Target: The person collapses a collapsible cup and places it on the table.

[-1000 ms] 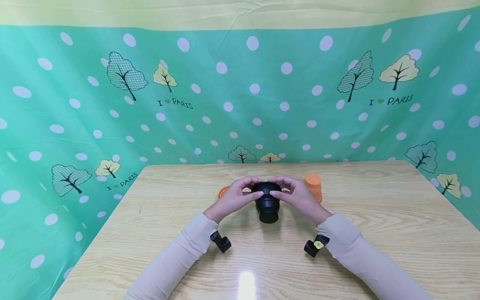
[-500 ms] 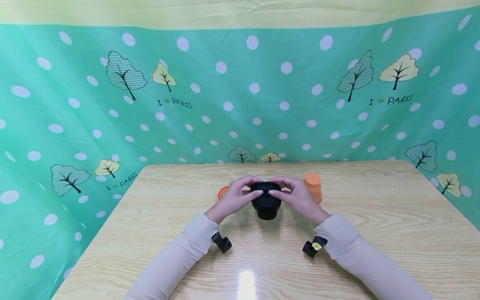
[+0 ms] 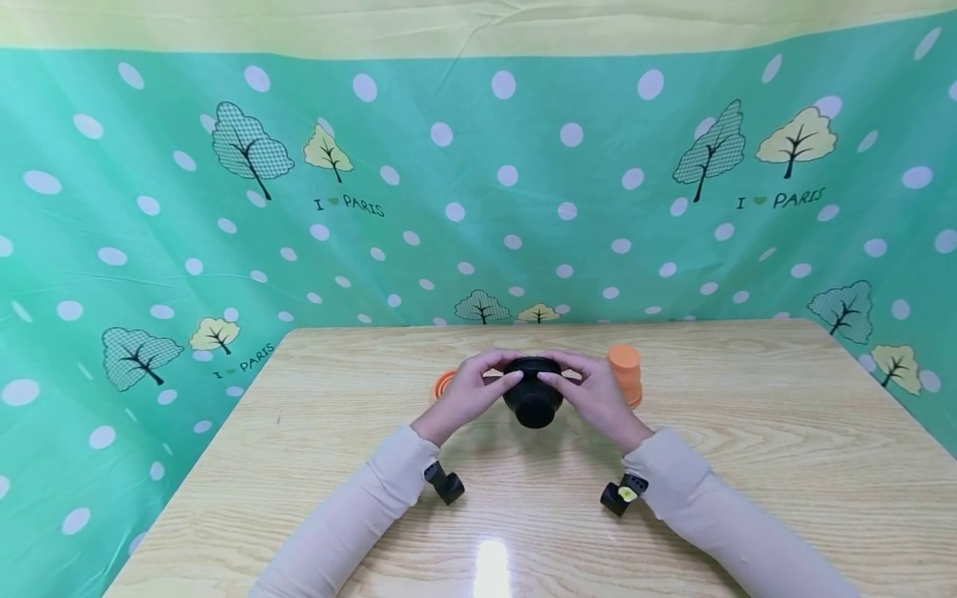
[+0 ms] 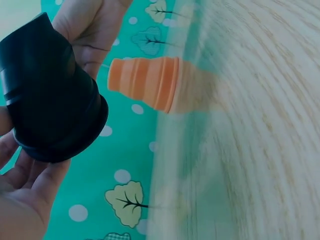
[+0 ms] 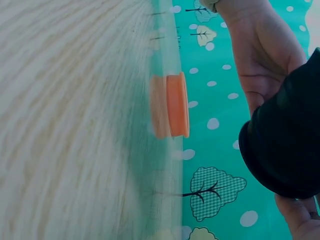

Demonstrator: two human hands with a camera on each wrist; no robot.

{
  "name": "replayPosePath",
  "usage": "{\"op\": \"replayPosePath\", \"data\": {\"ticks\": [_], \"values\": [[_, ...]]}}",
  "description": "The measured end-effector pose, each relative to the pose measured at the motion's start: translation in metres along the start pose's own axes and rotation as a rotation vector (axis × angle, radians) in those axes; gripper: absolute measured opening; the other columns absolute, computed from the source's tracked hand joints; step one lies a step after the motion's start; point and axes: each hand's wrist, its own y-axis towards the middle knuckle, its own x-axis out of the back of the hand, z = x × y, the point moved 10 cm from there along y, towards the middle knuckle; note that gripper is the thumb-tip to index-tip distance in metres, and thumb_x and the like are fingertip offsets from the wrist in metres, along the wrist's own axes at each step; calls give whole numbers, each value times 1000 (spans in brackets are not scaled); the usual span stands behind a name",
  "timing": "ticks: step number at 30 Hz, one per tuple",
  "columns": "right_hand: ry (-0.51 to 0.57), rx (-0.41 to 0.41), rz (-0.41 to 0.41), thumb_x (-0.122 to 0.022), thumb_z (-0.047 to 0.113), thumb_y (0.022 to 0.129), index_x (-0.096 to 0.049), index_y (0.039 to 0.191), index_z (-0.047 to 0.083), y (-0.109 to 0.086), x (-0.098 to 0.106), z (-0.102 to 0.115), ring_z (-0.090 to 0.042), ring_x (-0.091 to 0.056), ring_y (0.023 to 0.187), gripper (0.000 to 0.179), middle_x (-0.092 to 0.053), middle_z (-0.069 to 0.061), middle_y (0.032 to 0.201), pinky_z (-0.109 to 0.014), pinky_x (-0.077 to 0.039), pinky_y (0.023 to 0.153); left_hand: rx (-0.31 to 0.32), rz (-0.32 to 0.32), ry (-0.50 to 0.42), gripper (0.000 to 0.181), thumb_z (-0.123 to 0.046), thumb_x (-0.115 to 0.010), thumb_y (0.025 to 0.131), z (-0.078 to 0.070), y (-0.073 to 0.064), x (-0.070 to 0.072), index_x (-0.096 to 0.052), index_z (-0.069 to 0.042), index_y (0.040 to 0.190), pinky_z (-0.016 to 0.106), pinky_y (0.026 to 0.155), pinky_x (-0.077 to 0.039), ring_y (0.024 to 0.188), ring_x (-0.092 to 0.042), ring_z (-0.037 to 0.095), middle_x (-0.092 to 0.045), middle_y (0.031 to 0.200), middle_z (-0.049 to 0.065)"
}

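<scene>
A black collapsible cup [image 3: 534, 394] is held in the air near the middle of the table, its narrow base pointing toward the head camera. My left hand [image 3: 471, 390] grips its wide rim from the left, thumb on the near side and fingers behind. From the right, my right hand [image 3: 598, 394] grips the same rim in a mirrored way. Both wrist views show the stepped black wall, with the cup [image 4: 52, 95] bent and tilted. Just behind the right hand stands an orange collapsible cup [image 3: 625, 374], extended and upside down. Partly hidden by the left hand is a flattened orange collapsible cup [image 3: 443, 383].
A light wood-grain table [image 3: 359, 390] lies under both forearms. At its far edge hangs a green dotted cloth [image 3: 419, 183] with tree prints. Small black cameras [image 3: 451, 488] are strapped at the wrists and stick out over the table.
The black cup has tipped, its narrow base swinging up toward the head camera, so it looks shorter in that view. Both thumbs have shifted slightly up with the rim.
</scene>
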Motion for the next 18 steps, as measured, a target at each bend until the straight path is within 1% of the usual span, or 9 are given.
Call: {"op": "replayPosePath", "data": {"ticks": [4, 6, 9, 11, 12, 15, 18], "values": [[33, -21, -63, -66, 5, 87, -67, 111, -2, -1, 7, 1, -7, -60, 88, 25, -65, -18, 104, -21, -55, 73, 52, 62, -124, 36, -13, -53, 97, 4, 0, -2, -53, -3, 132, 32, 94, -47, 111, -54, 19, -57, 124, 14], [45, -20, -88, -65, 3, 88, -65, 112, -5, -2, 10, 7, -6, -60, 86, 26, -65, -20, 100, -18, -54, 70, 75, 91, -187, 39, -12, -50, 98, 6, -1, -3, -48, -3, 136, 34, 98, -43, 115, -51, 20, -54, 129, 16], [47, -4, -106, -63, 1, 88, -64, 111, -8, -3, 13, 19, -6, -59, 85, 25, -64, -22, 99, -17, -53, 68, 88, 118, -228, 42, -13, -50, 98, 6, -1, -4, -44, -3, 139, 33, 100, -42, 116, -50, 20, -52, 130, 18], [18, 7, -109, -63, 1, 88, -64, 111, -9, -4, 14, 27, -6, -59, 84, 25, -64, -23, 98, -16, -53, 66, 72, 123, -214, 43, -15, -51, 98, 4, -1, -4, -44, -4, 140, 32, 98, -43, 115, -50, 20, -52, 129, 17], [13, 2, -110, -63, 1, 88, -64, 111, -9, -4, 14, 27, -6, -59, 84, 24, -64, -23, 99, -17, -53, 66, 59, 124, -200, 44, -17, -52, 98, 3, -2, -4, -44, -5, 139, 31, 97, -44, 115, -50, 19, -53, 127, 16], [-2, -1, -113, -64, 1, 88, -65, 110, -8, -4, 14, 29, -6, -59, 85, 23, -65, -22, 100, -16, -53, 66, 7, 119, -159, 45, -23, -54, 97, -1, -2, -3, -46, -6, 138, 29, 94, -46, 112, -51, 17, -55, 125, 13], [5, -2, -120, -64, 1, 88, -66, 110, -7, -4, 14, 28, -5, -59, 87, 23, -65, -22, 103, -16, -53, 67, -54, 109, -121, 45, -24, -54, 97, -6, -1, -3, -47, -4, 137, 27, 92, -48, 110, -52, 17, -55, 123, 13]]}}
